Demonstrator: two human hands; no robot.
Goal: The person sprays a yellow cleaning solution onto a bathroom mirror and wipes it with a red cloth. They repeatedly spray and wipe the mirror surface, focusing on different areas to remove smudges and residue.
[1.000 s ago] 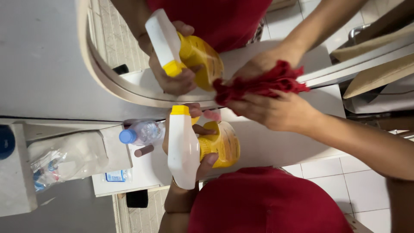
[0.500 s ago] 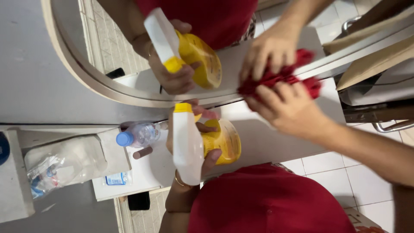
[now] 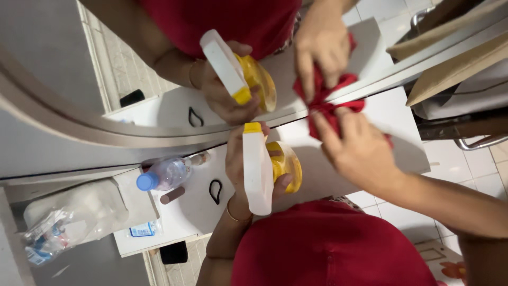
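Head view shows the left hand (image 3: 241,172) wrapped fully around a spray bottle (image 3: 264,167), which has a white trigger head, a yellow nozzle tip and a yellow body; the fingers are closed on it and the nozzle points toward the mirror (image 3: 174,79). On the wrist of this hand sits a thin bracelet (image 3: 233,216). The right hand (image 3: 357,151) is closed on a red cloth (image 3: 330,114), with the fingers spread over it, and it presses the cloth against the bottom edge of the mirror, where the glass meets the white shelf (image 3: 391,132). Both hands, the bottle and the cloth appear again as reflections in the glass just above. Near the left hand, on the shelf, lies a small black loop (image 3: 215,191), and further out a clear plastic bottle (image 3: 164,175) with a blue cap lies on its side. Beyond this bottle sits a clear plastic bag (image 3: 69,220) with some items inside, which I cannot identify. Below the shelf, at the right, is a white tiled floor (image 3: 476,164).
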